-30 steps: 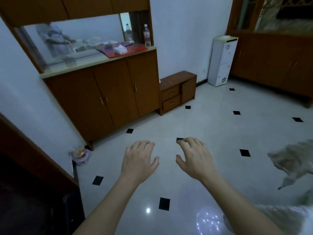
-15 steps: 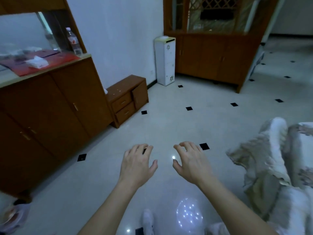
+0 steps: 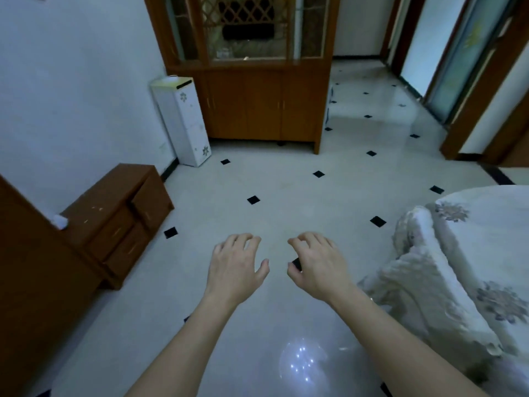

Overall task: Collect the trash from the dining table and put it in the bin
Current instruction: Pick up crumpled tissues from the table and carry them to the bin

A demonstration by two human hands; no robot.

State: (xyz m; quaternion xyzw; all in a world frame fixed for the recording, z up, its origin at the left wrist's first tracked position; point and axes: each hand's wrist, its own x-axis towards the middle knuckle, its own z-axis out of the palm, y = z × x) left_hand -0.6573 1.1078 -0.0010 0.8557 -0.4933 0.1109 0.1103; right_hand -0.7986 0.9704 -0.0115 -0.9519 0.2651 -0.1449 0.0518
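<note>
My left hand (image 3: 233, 266) and my right hand (image 3: 319, 262) hover side by side over the tiled floor, palms down, fingers spread and slightly curled, with nothing in them. At the right edge stands the dining table (image 3: 486, 224), draped in a white cloth with flower patterns; only its near corner shows, and I see no trash on that part. No bin is in view. A small white crumpled wad (image 3: 59, 221) lies on the low wooden drawer unit (image 3: 120, 213) at the left.
A tall wooden cabinet (image 3: 252, 90) with glass doors stands ahead, a white water dispenser stand (image 3: 183, 121) beside it. A brown sideboard (image 3: 25, 267) fills the left edge. Doorways (image 3: 469, 67) lie at the far right. The cloth folds (image 3: 423, 282) hang down to the floor.
The view has swung to the right: the sideboard with its bottle has slid out to the left, and the tall cabinet, the doorways and the covered table have come in. Both hands keep the same pose.
</note>
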